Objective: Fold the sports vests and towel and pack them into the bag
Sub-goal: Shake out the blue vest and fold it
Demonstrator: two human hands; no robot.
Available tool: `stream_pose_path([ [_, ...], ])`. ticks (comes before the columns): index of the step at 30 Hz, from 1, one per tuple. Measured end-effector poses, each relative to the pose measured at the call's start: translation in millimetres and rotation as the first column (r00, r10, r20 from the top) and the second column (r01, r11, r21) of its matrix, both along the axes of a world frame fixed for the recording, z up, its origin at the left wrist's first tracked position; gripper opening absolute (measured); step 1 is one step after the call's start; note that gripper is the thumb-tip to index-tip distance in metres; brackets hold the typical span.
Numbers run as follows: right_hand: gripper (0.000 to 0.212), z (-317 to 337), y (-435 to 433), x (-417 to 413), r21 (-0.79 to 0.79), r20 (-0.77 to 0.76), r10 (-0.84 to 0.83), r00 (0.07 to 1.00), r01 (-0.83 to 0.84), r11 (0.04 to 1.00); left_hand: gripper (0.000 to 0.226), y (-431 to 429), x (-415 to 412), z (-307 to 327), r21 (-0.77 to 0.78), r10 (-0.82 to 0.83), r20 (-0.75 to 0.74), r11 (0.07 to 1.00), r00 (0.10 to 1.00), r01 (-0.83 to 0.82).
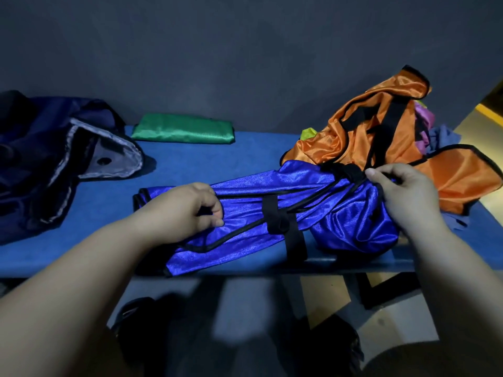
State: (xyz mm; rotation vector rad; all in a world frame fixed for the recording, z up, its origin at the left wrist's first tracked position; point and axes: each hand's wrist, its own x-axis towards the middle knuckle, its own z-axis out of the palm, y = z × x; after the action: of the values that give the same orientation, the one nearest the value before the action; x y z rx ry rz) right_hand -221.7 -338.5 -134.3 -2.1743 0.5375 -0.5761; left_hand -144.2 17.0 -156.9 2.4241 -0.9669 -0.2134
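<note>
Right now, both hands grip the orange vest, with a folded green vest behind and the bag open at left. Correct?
No: the head view shows the left hand and right hand gripping the blue vest; the orange vest lies behind it. The green vest and bag are as stated.

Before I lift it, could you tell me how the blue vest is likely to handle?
The blue vest will probably flop and sag: it lies crumpled in soft folds between the left hand and right hand. Its glossy sheen suggests slippery fabric, likely light.
</note>
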Motion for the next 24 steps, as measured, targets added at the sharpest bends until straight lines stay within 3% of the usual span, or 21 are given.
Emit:
stream_pose_path([
  [14, 0.012, 1.5, 3.7, 0.8, -0.018, -0.018, -0.011, 1.0, 0.01, 1.0, 0.036, 2.0, 5.0, 2.5, 0.043, 0.08, 0.114, 0.995, 0.99, -0.085],
  [18, 0.012, 1.7, 4.3, 0.6, -0.026, -0.025, -0.005, 1.0, 0.005, 1.0, 0.006, 2.9, 1.2, 4.5, 0.076, 0.065, 0.096, 0.994, 0.993, -0.073],
  [22, 0.013, -0.1, 3.1, 2.2, -0.032, -0.026, -0.011, 1.0, 0.011, 0.999, 0.04, 1.3, -0.4, 3.0, 0.127, 0.128, 0.058, 0.983, 0.99, -0.134],
  [24, 0.013, -1.2, 2.9, 2.5, -0.017, -0.026, -0.014, 1.0, 0.014, 1.0, 0.038, -2.2, -1.5, 2.1, 0.148, 0.168, 0.088, 0.973, 0.982, -0.179],
])
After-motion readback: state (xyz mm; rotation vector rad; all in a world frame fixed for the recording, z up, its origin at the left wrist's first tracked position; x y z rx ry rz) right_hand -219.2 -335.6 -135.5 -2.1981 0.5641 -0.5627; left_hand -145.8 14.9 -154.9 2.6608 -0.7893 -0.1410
